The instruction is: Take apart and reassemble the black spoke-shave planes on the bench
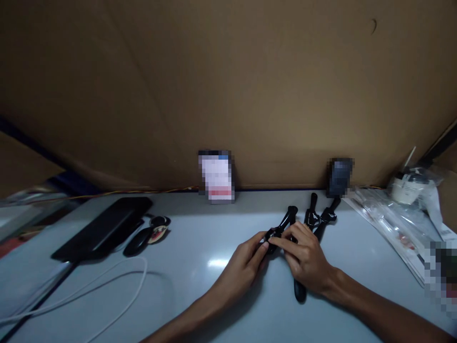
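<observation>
While both hands work over the pale bench point(200, 228), the left hand point(246, 264) pinches the middle joint of a black plastic clip point(285, 223) and the right hand point(307, 259) closes around its long lower handle; the piece lies just in front of two like clips point(317, 216), which rest nearer the cardboard wall point(228, 85). It looks light, stiff and somewhat slick, so a hold on the handles beside the hinge seems safest; a dark flat case point(103, 227) lies well to the clips' left.
</observation>
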{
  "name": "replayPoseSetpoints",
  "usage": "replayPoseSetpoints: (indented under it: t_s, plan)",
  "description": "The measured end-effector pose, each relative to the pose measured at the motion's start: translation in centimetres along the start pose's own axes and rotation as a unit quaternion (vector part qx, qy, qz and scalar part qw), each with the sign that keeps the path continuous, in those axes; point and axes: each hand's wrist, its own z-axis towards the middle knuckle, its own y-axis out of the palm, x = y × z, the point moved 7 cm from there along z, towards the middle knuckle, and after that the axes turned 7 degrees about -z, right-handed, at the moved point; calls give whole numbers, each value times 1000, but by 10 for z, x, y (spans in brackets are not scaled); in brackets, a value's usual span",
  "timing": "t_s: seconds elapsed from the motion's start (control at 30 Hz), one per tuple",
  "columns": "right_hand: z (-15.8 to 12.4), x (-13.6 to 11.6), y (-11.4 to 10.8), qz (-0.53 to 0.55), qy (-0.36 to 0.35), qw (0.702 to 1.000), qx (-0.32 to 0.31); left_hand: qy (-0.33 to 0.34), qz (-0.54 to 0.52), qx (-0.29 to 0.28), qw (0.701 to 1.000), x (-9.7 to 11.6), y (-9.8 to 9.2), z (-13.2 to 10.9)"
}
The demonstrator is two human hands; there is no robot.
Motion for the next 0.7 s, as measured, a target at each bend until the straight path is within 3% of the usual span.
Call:
replayPoseSetpoints:
  t_s: [0.2, 0.4, 0.6, 0.7]
  plan:
    - [1, 7, 0, -12, 61, 998, 5, 1, 8, 3, 1000, -5, -2, 0]
    - [2, -5, 0, 21, 4, 1000, -11, 15, 18, -7, 1000, -2, -1, 1]
    - [0, 4, 0, -10, 53, 999, 2, 25, 12, 0, 1000, -1, -1, 1]
    - [0, 3, 1, -4, 38, 999, -7, 36, 20, 6, 999, 1, -1, 1]
